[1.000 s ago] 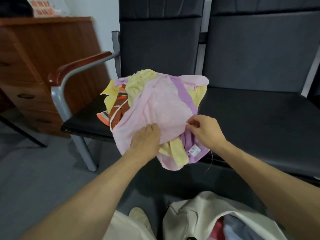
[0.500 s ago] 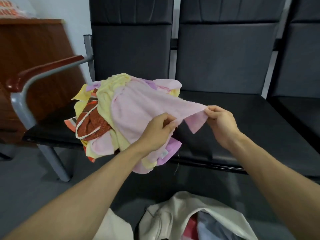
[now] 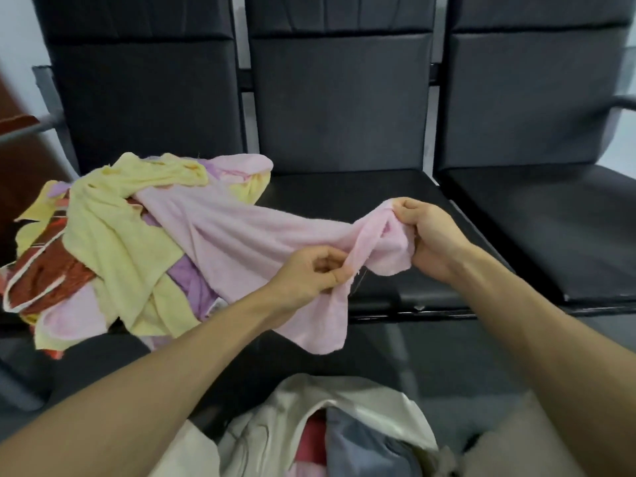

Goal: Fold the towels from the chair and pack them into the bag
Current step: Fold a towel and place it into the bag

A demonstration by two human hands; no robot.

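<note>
Head view: row of three black padded chairs (image 3: 340, 98); smooth seats, stitched panel backs.
Around: brown wood cabinet (image 3: 20, 160) at far left edge.
In the way: both forearms cross lower frame, left one covers part of bag.
Pile: crumpled towels (image 3: 103, 242) on left seat; yellow, purple, pink, one rust-red w/ white trim; soft terry.
Pink towel (image 3: 247, 235): stretched from pile rightward over middle seat, one end hanging.
Left grip (image 3: 309, 270): thumb + fingers pinch towel's lower edge.
Right grip (image 3: 426, 235): fingers curled round bunched far corner.
Bag (image 3: 344, 397): cream cloth, mouth open, bottom centre; red + grey-blue cloth inside.
</note>
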